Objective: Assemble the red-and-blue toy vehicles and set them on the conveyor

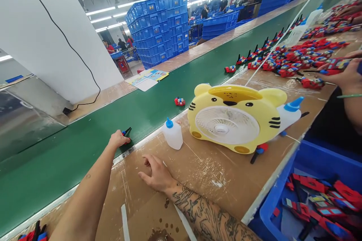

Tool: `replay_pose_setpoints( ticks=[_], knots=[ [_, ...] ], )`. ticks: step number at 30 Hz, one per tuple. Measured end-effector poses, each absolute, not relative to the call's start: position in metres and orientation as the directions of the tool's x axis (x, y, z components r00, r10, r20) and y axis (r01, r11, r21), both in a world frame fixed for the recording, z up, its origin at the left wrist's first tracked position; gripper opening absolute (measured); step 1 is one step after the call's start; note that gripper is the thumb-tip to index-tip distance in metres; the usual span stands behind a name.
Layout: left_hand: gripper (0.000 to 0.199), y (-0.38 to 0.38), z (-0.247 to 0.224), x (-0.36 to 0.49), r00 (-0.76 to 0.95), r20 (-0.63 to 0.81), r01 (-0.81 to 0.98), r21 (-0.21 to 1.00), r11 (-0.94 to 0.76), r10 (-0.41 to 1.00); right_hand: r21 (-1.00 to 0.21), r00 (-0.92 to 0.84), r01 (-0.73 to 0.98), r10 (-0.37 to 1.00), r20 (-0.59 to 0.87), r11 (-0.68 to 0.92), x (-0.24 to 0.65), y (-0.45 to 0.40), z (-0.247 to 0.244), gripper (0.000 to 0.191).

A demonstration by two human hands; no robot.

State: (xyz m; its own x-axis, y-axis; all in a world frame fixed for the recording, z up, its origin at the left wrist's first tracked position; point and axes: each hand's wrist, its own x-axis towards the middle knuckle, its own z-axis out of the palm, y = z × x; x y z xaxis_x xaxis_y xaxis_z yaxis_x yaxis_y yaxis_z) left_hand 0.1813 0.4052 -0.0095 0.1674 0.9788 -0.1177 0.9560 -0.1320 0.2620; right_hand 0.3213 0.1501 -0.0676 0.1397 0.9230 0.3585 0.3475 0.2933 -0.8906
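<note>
Over the near edge of the green conveyor belt (93,128), my left hand (119,139) has its fingers closed on a small red and blue toy (126,132) with a black stick-like part. My right hand (155,173) hovers over or rests on the brown tabletop (149,203), fingers apart and nothing in them. Just beyond it stands a white bottle with a blue cap (173,135). A single red toy (179,101) lies on the belt farther along.
A yellow animal-shaped fan (264,120) stands to the right, with another bottle behind it. A blue bin of red parts (271,211) sits lower right. Piled toys (294,58) and another person's hand are at upper right. Printed sheets (147,78) lie across the belt.
</note>
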Motion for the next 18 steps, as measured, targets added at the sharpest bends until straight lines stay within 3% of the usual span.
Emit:
replay_pose_setpoints(
  ticks=[4,10,15,18],
  knots=[
    [0.078,0.411,-0.023,0.184,0.123,-0.108,0.956,0.280,-0.088,0.987,-0.890,0.116,0.355,0.931,0.347,0.287,0.321,0.152,-0.068,0.047],
    [0.097,0.371,-0.051,0.172,0.082,0.052,0.887,0.452,-0.096,0.995,-0.898,0.101,0.319,0.932,0.349,0.302,0.322,0.152,-0.073,0.040],
    [0.063,0.269,-0.072,0.123,0.165,0.270,0.828,0.484,-0.282,0.949,-0.906,0.099,0.278,0.929,0.356,0.317,0.321,0.155,-0.082,0.037],
    [0.038,0.205,-0.081,0.093,0.257,0.321,0.788,0.476,-0.390,0.911,-0.923,0.099,0.252,0.941,0.325,0.292,0.319,0.156,-0.085,0.034]
  ],
)
